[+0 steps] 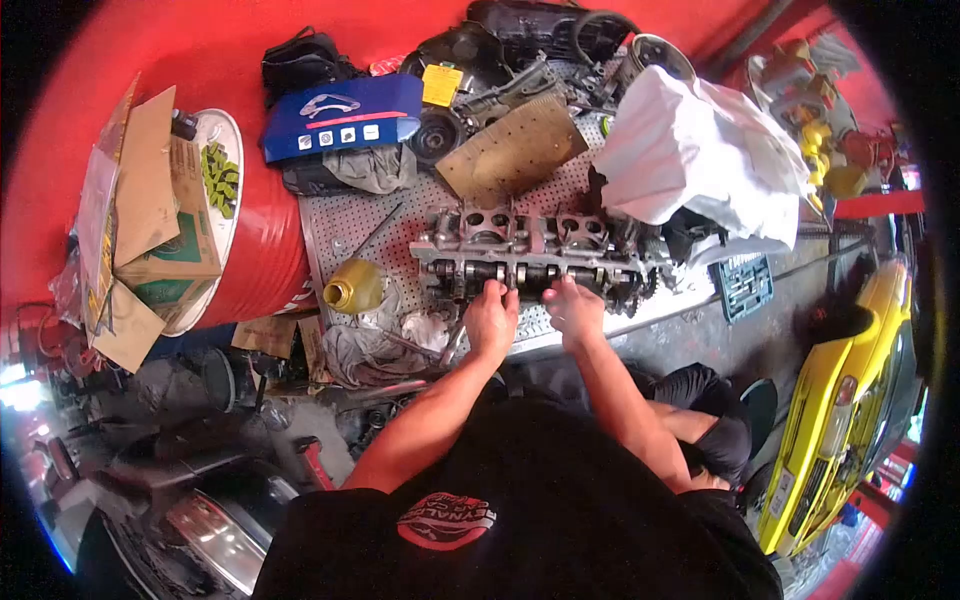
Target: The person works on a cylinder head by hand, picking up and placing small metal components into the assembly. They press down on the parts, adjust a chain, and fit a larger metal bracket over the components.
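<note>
On the perforated table (345, 230), at its front edge, lies a cylinder head (545, 240): cast metal, likely heavy, rigid and oily, best taken by both ends. A white cloth (700, 150) crowds its right end, a brown perforated sheet (510, 150) lies behind it, and a yellow bottle (352, 288) stands to its left. The left hand (492, 322) and right hand (573, 312) rest on its camshaft (532, 276), fingers bent down; whether they grip, I cannot tell.

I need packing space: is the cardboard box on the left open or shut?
Open. The cardboard box has its flaps folded outward on several sides; what is inside cannot be told.
</note>
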`<state>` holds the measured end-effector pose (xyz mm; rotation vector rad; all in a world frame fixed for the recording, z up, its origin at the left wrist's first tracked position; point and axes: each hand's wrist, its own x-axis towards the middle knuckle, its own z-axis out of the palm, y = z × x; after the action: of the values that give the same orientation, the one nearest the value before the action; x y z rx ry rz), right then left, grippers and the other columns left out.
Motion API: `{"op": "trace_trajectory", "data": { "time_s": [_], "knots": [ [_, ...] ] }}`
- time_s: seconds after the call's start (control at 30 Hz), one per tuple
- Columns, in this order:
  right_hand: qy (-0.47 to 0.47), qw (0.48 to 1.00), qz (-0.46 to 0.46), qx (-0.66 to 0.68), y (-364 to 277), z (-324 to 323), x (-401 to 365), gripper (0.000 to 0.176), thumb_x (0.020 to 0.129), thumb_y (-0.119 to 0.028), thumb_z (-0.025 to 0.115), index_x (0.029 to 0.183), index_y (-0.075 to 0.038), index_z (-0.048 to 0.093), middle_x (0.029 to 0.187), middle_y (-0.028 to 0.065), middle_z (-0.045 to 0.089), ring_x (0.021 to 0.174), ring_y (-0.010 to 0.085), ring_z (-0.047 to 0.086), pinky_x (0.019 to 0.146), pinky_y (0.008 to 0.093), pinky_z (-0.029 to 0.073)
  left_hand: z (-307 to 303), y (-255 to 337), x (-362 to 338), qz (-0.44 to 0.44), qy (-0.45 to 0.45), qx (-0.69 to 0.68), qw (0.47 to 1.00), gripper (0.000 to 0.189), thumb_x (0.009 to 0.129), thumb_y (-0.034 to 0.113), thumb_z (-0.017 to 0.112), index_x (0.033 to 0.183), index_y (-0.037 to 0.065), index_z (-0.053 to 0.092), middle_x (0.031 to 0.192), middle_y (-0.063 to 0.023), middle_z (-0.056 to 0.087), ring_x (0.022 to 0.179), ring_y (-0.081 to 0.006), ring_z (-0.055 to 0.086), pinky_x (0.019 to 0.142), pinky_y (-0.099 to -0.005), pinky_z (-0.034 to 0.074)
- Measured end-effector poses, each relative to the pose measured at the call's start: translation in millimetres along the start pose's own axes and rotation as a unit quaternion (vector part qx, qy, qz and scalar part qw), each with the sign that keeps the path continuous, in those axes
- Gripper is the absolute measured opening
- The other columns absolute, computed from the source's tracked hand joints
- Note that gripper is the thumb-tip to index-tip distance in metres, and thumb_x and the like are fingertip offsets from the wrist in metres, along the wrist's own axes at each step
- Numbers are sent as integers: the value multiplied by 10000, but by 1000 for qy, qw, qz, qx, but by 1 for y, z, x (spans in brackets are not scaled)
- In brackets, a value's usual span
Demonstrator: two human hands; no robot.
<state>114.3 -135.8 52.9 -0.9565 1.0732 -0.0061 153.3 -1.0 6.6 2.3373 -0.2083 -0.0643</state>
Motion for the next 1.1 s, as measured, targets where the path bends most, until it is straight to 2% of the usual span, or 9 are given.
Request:
{"op": "trace_trajectory", "data": {
  "time_s": [0.17, 0.23, 0.3, 0.4, 0.57, 0.77, 0.9, 0.93, 1.1],
  "knots": [
    [77, 992, -52, -91, -2, 6, 6, 224, 854, -237, 653, 791, -33, 585, 635, 36, 602, 474, 81, 488, 411, 210, 380, -2, -1, 3, 106, 3, 74, 992, 205, 814, 229, 600, 742, 63, 504, 636, -125, 594, 600, -327, 603, 527, -458, 474],
    [89, 977, -139, -132, 3, 5, 12, 232, 805, -198, 710, 744, -20, 575, 595, 49, 585, 470, 90, 495, 418, 219, 384, 1, -8, 2, 103, -12, 124, 987, 223, 822, 259, 583, 758, 69, 486, 637, -123, 597, 590, -320, 606, 523, -465, 483],
    [86, 977, -140, -137, 10, -1, 20, 271, 787, -252, 730, 708, -63, 552, 597, 21, 561, 442, 77, 457, 366, 216, 345, 1, -7, 2, 92, -5, 114, 989, 235, 824, 273, 585, 775, 70, 477, 638, -127, 595, 595, -321, 607, 515, -461, 482],
    [17, 987, 72, -142, -21, 2, -1, 396, 856, -446, 607, 861, -52, 569, 720, 44, 613, 484, 97, 477, 396, 242, 369, -5, 7, 4, 60, 12, 116, 991, 238, 803, 244, 620, 769, 54, 482, 664, -138, 589, 619, -331, 599, 541, -471, 478],
    [-91, 994, 68, 0, -10, -14, 16, 354, 937, -390, 486, 895, -45, 553, 729, 45, 619, 537, 115, 500, 465, 260, 432, -3, 4, 2, 74, 19, 108, 991, 215, 805, 230, 604, 754, 44, 510, 685, -145, 601, 643, -340, 604, 567, -468, 484],
    [35, 999, 13, -6, -7, -2, 13, 172, 818, -211, 690, 776, -107, 560, 650, 5, 562, 489, 88, 485, 399, 222, 384, -2, 10, 0, 28, 42, 72, 996, 215, 765, 239, 654, 804, 56, 548, 702, -145, 615, 664, -339, 615, 586, -449, 488],
    [34, 995, 96, 5, -9, 5, 6, 304, 864, -365, 625, 878, -67, 561, 686, 32, 563, 501, 120, 470, 443, 259, 407, 8, 2, 0, 67, 60, 86, 992, 194, 780, 235, 645, 822, 71, 549, 712, -110, 626, 644, -321, 618, 571, -443, 488],
    [-23, 991, 132, 17, -9, 5, 4, 374, 926, -422, 497, 930, -51, 541, 738, 46, 572, 534, 130, 466, 494, 285, 414, 3, 3, 0, 82, 61, 83, 991, 168, 800, 219, 620, 797, 71, 542, 679, -125, 614, 621, -331, 611, 564, -451, 481],
    [-92, 977, 94, 166, 13, -6, 24, 370, 974, -382, 389, 879, -70, 563, 711, 19, 580, 564, 114, 464, 522, 270, 419, -6, 1, 3, 86, 4, 79, 993, 196, 838, 227, 568, 752, 61, 511, 619, -146, 593, 633, -341, 614, 553, -476, 481]
  ]
}}
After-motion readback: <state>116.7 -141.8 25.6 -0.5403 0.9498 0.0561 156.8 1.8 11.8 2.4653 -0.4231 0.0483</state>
